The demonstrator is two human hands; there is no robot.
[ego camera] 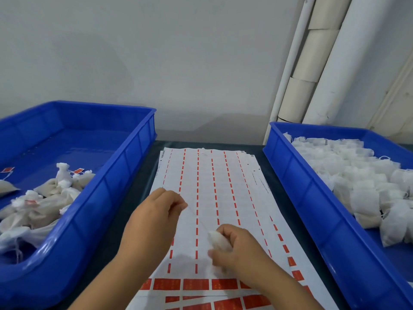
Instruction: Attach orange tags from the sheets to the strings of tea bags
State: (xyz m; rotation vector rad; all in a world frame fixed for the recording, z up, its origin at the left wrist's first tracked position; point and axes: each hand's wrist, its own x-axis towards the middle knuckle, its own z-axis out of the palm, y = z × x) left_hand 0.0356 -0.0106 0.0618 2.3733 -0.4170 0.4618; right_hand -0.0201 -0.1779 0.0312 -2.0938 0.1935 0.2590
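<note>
Your right hand (237,247) is gripping a white tea bag (218,240), fingers curled round it, low over the tag sheets (207,198). Your left hand (161,211) is pinching the far end of the bag's string (197,217), fingertips together. The string is running taut on a diagonal between both hands, just above the sheet.

Risks, as I'm judging them: the string is thin and pale against white paper, so you could be losing sight of it and laying it off the tag. Pulling too hard could be snapping it or tearing it out of the bag. If the pinch slips, the string is going slack and curling. Most of the top sheet looks already stripped, so only the orange tags (195,284) in the near row are remaining; you'll be needing to shift the string nearer to reach them.

Tagged bags are lying in the left blue tray (125,157), untagged ones piled in the right blue tray (290,175), both well apart from your hands on the dark worktop (143,175).
</note>
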